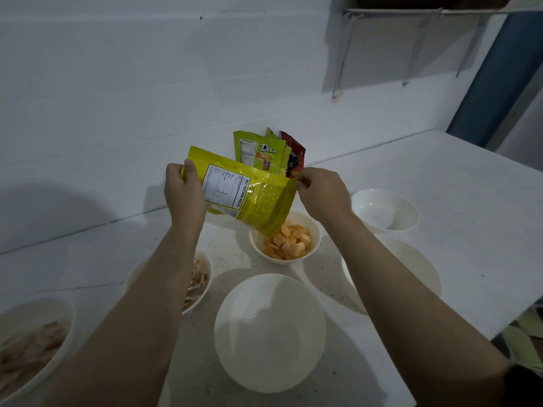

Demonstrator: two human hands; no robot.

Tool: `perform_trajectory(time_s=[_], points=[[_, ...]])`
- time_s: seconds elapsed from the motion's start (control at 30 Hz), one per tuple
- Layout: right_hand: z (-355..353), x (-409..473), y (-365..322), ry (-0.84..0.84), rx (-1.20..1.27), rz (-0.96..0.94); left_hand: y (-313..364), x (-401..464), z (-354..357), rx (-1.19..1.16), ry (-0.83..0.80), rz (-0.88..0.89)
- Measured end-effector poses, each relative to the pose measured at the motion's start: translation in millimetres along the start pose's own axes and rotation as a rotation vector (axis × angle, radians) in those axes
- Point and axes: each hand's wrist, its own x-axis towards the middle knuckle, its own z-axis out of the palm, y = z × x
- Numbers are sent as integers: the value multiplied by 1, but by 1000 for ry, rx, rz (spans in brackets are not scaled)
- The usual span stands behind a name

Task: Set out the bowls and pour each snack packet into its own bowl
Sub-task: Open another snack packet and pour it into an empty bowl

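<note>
Left hand (184, 191): fingers curled round the upper left edge of the yellow packet (249, 190), thumb on its near face.
Right hand (321, 190): fingertips pinch the packet's right corner; the other fingers are curled.
Yellow packet: held between the two hands, tilted, its low corner hanging below the right fingertips, over the cracker bowl (285, 237).
Cracker bowl: directly under the packet, below both sets of fingers, holding orange square crackers (289, 242).
Empty bowls: one (270, 333) nearer the viewer than the hands; one (385, 210) right of the right fingers; a third (423, 271) partly hidden by the right forearm.
Filled bowls: two (202, 277) (32, 345) under and left of the left forearm, holding pale snacks.
Spare packets: green (258, 152) and red (293, 155), upright against the wall (147, 83) just beyond the fingers.
Counter (426, 177): white, bearing all the bowls.
</note>
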Motion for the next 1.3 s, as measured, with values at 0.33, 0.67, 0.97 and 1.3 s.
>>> perform_trajectory(time_s=[0.33,0.67,0.97,1.3], points=[[7,-2,-4,-14,-21,-19,3,1,-8,28,14,8],[8,-5,-5,19,-37,-34,5,0,-12,8,2,-3],[5,-4,-5,15,-28,-48,8,-1,-13,8,-7,-4],[8,-4,-6,9,-65,-46,10,0,-14,17,-18,-5]])
